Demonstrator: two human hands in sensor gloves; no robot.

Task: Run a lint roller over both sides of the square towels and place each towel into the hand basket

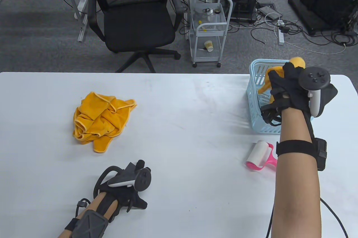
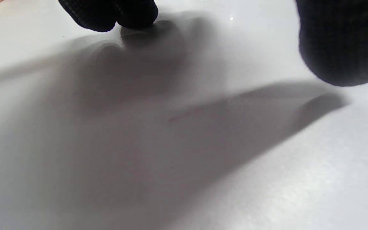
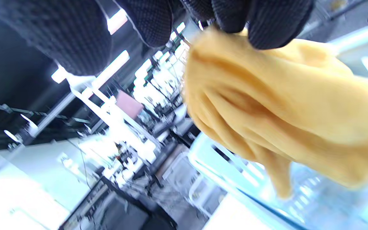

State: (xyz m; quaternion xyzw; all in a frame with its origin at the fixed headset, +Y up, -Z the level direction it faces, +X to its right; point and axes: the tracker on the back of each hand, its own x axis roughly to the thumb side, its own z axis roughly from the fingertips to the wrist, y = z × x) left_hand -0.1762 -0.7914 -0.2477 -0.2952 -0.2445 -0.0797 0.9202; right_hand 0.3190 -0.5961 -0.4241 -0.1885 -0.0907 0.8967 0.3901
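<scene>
The right hand (image 1: 291, 87) is up over the basket (image 1: 256, 95), and its fingers (image 3: 267, 22) pinch a bunched yellow towel (image 3: 283, 105) by the top. The towel hangs down, with its low end inside the basket or just over it (the table view does not let me tell which). If the hand lets go too far to the side, the towel may catch on the rim and flop onto the table (image 1: 181, 103). The basket looks light, so a bump from the hand could push it toward the table edge, which is near. The roller (image 1: 258, 155) lies on the table just in front of the basket, under the right arm, so a low arm could knock it and make it roll away. The left hand (image 1: 131, 182) rests on the table and holds nothing, with its fingers loose. More yellow towels (image 1: 102, 122) sit in a heap far to the left, and they are tangled, so a quick grab may lift more than one.
</scene>
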